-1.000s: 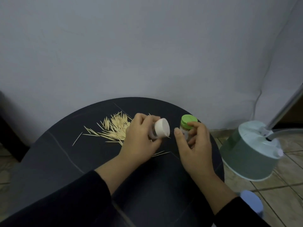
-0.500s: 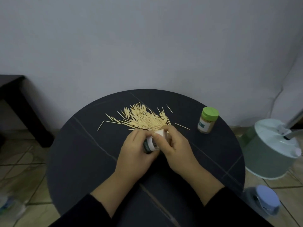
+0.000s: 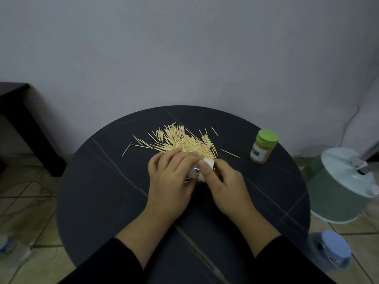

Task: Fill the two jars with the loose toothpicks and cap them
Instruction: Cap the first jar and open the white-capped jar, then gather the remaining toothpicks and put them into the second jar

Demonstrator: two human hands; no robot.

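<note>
On the dark round table (image 3: pixel 102 191), the loose toothpicks (image 3: pixel 184 140) lie in a fan at the far middle, most with their long axes running near to far. Just in front of them the left hand (image 3: pixel 170 181) grips the body of a small jar (image 3: pixel 193 172) held tilted, its long axis running from near-left to far-right, while the right hand (image 3: pixel 227 187), close against the left, pinches the white cap (image 3: pixel 208 161) at its far-right end. Well apart to the right, a green-capped jar (image 3: pixel 263 148) full of toothpicks stands upright.
</note>
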